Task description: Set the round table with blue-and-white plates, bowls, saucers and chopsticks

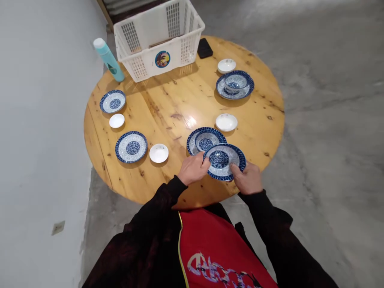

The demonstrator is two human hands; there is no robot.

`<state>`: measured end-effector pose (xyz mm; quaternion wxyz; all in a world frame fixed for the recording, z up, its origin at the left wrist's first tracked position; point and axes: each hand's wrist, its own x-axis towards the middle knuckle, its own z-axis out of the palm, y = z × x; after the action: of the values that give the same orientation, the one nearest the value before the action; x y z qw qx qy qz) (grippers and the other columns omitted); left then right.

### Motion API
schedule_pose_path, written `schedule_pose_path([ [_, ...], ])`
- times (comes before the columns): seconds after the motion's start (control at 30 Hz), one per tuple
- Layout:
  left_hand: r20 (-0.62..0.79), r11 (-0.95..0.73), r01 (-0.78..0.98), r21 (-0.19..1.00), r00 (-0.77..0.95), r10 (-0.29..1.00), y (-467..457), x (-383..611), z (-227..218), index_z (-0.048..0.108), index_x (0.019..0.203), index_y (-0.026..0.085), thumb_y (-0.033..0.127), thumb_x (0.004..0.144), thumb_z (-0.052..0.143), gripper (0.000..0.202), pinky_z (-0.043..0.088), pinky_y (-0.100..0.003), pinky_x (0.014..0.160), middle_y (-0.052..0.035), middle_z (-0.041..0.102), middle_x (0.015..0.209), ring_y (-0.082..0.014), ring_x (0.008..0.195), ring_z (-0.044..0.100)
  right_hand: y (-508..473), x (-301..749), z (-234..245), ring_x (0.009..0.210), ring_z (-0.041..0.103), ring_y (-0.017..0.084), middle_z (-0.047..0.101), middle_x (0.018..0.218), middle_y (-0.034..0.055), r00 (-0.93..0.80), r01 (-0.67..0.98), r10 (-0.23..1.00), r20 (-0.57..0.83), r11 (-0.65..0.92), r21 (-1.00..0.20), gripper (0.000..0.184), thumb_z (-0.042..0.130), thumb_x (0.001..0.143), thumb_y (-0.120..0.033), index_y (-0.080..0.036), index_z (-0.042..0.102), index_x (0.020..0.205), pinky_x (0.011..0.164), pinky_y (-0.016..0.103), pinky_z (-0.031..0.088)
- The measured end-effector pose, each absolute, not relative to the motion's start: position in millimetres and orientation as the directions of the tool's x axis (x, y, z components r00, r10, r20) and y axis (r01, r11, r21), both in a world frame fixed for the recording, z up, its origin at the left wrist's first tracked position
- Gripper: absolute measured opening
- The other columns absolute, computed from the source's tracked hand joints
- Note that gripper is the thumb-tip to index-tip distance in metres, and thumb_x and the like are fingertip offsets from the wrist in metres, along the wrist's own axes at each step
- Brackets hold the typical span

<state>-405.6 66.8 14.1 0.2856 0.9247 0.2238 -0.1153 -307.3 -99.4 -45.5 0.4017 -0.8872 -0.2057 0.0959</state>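
The held plate (219, 160), blue-patterned with a dark rim, is the reference for all positions below. It is raised at the near edge of the round wooden tabletop (168, 110), just beyond the red garment front (222, 242).

Right hand (248, 178): grip pinches the right side of the held plate, thumb on the upper face. Left hand (194, 168): grip pinches the left rim. The fingers beneath the plate are hidden.

Left of the held plate are a white bowl (159, 153) and, farther left, a blue-patterned plate (131, 147). Directly behind the held plate, and partly covered by it, is a lower plate (191, 141) carrying a patterned bowl (205, 143); contact between the two plates cannot be determined. Beyond the held plate is a white dish (226, 122). Far left and beyond are a small white dish (117, 121) and another blue plate (113, 101).

Well beyond the held plate, slightly right, a large plate (250, 86) bears a bowl (236, 83); a white saucer (227, 65) is just behind. Farthest back, left of the held plate, are a light-blue bottle (109, 60), a black flat object (205, 48) and a white basket (177, 55).
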Motion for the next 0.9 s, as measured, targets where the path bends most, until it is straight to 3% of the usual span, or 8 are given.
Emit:
schedule_pose_path([
  [0.17,-0.298,-0.721,0.533,0.444,0.846,0.442,81.2,-374.7,0.1,0.061,0.115,0.013,0.027,0.103,0.034,0.033,0.049,-0.035,0.084,-0.0158,0.077,0.102,-0.0302,0.098,0.073,-71.1,-265.3,-48.3,0.047,0.06,0.02,0.059,0.048,0.0035,0.856,0.201,0.498,-0.139,-0.569,-0.798,0.019,0.05,0.075,-0.035,-0.024,0.052,0.06,0.046,0.026,0.045],
  [0.33,-0.315,-0.669,0.62,0.41,0.785,0.534,91.3,-353.2,-15.6,0.058,0.123,0.011,0.025,0.101,0.033,0.036,0.05,-0.038,0.09,-0.0181,0.076,0.109,-0.0327,0.107,0.072,-46.8,-226.2,-55.6,0.051,0.062,0.022,0.059,0.045,0.0051,0.772,0.335,0.607,-0.188,-0.64,-0.691,0.023,0.05,0.081,-0.035,-0.023,0.055,0.062,0.053,0.027,0.048],
  [0.53,-0.387,-0.598,0.708,0.376,0.706,0.593,94.3,-343.8,-23.9,0.052,0.134,0.009,0.025,0.101,0.034,0.041,0.05,-0.039,0.093,-0.0195,0.075,0.116,-0.033,0.11,0.071,-29.4,-201.9,-60.4,0.074,0.067,0.031,0.07,0.065,0.012,0.667,0.562,0.705,-0.241,-0.688,-0.458,0.029,0.048,0.087,-0.034,-0.016,0.07,0.094,0.072,0.037,0.05],
  [0.73,-0.421,-0.602,0.732,0.32,0.679,0.601,92.3,-344.4,-31.0,0.036,0.15,0.009,0.026,0.1,0.036,0.052,0.051,-0.04,0.09,-0.0183,0.076,0.111,-0.0336,0.105,0.073,-23.4,-202.6,-55.9,0.086,0.07,0.034,0.076,0.094,0.0169,0.621,0.634,0.712,-0.327,-0.702,-0.325,0.048,0.051,0.087,-0.03,-0.011,0.061,0.131,0.073,0.036,0.047],
  [0.9,-0.445,-0.614,0.743,0.269,0.661,0.605,94.7,-344.7,-35.8,0.04,0.147,0.009,0.027,0.1,0.036,0.05,0.052,-0.04,0.089,-0.0186,0.076,0.109,-0.0336,0.104,0.073,-18.6,-202.3,-51.4,0.101,0.07,0.037,0.075,0.108,0.0201,0.568,0.689,0.723,-0.394,-0.679,-0.252,0.055,0.049,0.091,-0.031,-0.011,0.053,0.143,0.077,0.038,0.049],
])
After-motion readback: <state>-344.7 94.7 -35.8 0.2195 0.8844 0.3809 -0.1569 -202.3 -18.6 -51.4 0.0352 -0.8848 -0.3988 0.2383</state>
